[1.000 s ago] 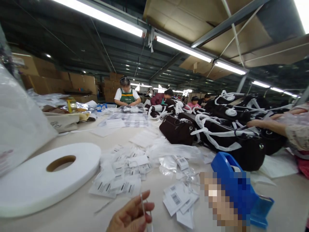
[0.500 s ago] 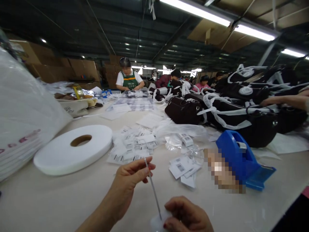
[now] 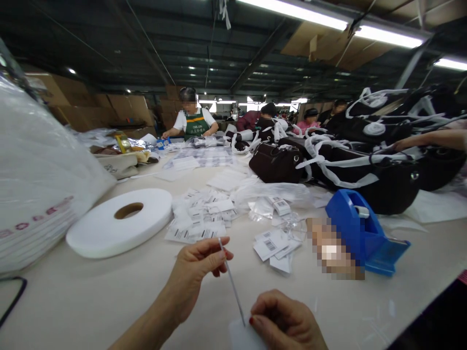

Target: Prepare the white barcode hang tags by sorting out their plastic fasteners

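Observation:
My left hand point(image 3: 204, 265) is closed in a pinch around the upper end of a thin grey cord point(image 3: 233, 287), which runs taut and slanting down to the right. At its lower end the cord meets a small white tag or pouch point(image 3: 246, 336), partly cut off by the bottom of the view. My right hand point(image 3: 286, 321) has thumb and finger closed at the edge of this white piece. Beyond my hands lie white barcode cards point(image 3: 272, 247) in clear sleeves and a spread of printed white labels point(image 3: 199, 221).
At left are a big roll of white tape point(image 3: 98, 231) and a large plastic bag point(image 3: 44, 180). A blue tape dispenser point(image 3: 350, 228) stands at right. Dark brown bags point(image 3: 275, 163) with white-wrapped straps are piled behind. A co-worker point(image 3: 195, 119) stands across the table; another person's arm point(image 3: 430, 140) reaches in.
My right hand has shifted slightly, and more of the white piece's flat face shows. My left hand keeps its pinch on the cord. The co-worker's hand has moved outward to the left.

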The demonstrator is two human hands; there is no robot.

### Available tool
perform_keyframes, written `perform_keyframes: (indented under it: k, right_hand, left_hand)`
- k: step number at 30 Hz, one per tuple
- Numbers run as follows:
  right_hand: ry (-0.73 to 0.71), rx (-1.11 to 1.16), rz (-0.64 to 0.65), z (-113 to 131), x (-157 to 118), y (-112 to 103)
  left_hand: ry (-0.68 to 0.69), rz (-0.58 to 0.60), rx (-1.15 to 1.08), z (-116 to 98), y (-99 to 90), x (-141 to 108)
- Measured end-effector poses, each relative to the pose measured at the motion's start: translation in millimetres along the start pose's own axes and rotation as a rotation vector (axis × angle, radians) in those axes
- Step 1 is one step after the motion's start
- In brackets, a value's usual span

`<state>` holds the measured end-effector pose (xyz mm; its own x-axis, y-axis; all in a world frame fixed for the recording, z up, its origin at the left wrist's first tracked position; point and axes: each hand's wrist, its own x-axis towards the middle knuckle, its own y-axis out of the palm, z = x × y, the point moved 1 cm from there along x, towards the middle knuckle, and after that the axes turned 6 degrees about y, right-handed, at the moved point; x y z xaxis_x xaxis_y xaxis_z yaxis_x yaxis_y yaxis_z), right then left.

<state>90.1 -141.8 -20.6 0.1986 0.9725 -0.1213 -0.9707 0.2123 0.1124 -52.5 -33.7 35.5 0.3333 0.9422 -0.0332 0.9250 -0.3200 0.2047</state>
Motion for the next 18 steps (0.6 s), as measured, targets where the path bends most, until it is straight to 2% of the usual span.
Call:
perform_keyframes:
  k: [4,15,18]
  right_hand:
    - [-0.031,-0.017,0.019,1.3,-1.0,-1.6]
    - [0.023,0.098,0.100,17.0,-1.6,4.0]
    - [-0.026,0.022,0.101,17.8,0.5,4.0]
  left_hand:
    - [0.014,-0.007,0.020,-1.3,1.1,1.6]
    - [0.037,-0.023,0.002,-5.0,13.5,3.6]
    - [0.046,-0.028,0.003,-7.5,14.7,5.1]
